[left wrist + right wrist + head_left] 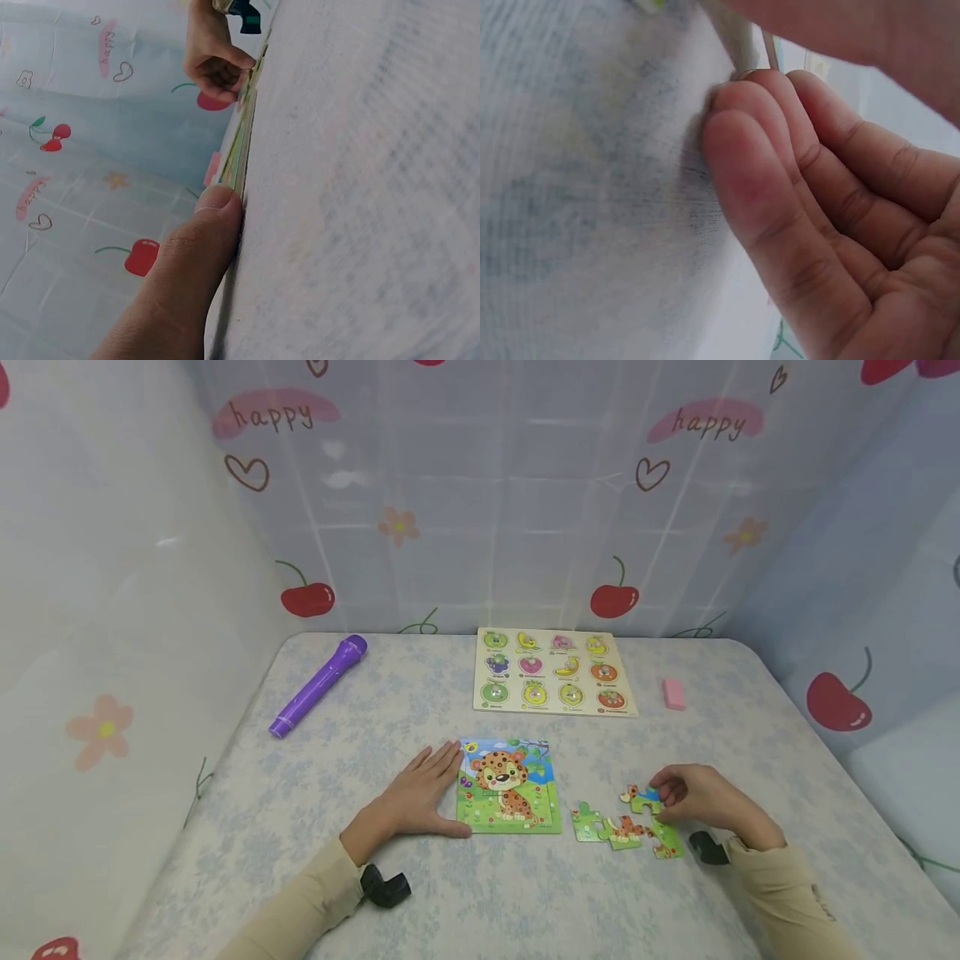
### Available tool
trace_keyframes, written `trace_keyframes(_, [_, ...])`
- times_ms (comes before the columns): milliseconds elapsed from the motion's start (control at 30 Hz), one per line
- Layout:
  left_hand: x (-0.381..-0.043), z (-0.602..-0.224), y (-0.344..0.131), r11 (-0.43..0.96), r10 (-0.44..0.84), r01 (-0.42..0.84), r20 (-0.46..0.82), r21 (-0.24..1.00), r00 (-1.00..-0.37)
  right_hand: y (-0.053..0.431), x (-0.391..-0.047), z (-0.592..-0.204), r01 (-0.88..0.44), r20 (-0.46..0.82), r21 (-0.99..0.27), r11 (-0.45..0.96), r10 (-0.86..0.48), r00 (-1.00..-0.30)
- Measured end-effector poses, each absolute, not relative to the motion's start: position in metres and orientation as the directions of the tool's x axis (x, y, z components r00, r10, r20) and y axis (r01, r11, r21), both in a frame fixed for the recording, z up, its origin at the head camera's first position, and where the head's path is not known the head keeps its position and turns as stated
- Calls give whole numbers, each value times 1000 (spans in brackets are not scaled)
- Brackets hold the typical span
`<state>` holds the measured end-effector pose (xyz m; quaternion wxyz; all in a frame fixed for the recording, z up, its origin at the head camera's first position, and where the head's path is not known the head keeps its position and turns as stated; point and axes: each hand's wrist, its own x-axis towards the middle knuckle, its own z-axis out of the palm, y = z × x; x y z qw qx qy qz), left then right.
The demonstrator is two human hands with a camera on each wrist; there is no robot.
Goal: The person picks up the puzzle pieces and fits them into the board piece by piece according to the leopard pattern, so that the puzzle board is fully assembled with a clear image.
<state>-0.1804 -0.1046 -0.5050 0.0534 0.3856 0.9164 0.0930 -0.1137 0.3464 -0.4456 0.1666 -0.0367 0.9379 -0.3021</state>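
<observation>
A square leopard puzzle board [505, 785] lies flat at the middle of the table. My left hand [422, 797] rests along its left side with the fingers straight, fingertips and thumb right at the edge. To the right, my right hand [701, 797] pinches a puzzle piece [645, 797] with blue and green on it between thumb and fingers. In the right wrist view only a thin edge of that piece [770, 49] shows past the curled fingers. More puzzle pieces [626, 833], green and spotted orange, lie just below and left of this hand.
Behind the leopard puzzle lies a wooden fruit puzzle board [553, 703]. A purple toy microphone [318, 687] is at the back left and a pink block [673, 694] at the back right. Printed curtains [480, 527] stand around the table's back and sides.
</observation>
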Motion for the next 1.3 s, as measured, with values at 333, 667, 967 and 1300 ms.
trace_keyframes(333, [-180,-505,-104,698,705,683,-39,217,-708,344,-115,-440,31,-275,-588,808,-164,-947])
trace_keyframes(667, [-181,-505,-104,695,707,684,-38,220,-706,332,-120,-440,4,-258,-589,808,-183,-949])
trace_keyframes(967, [-181,-506,-104,695,707,685,-39,219,-706,312,-131,-440,-31,-242,-577,816,-207,-948])
trace_keyframes(1300, [-181,-507,-104,694,707,680,-44,236,-706,288,-142,-440,-76,-214,-574,815,-239,-947])
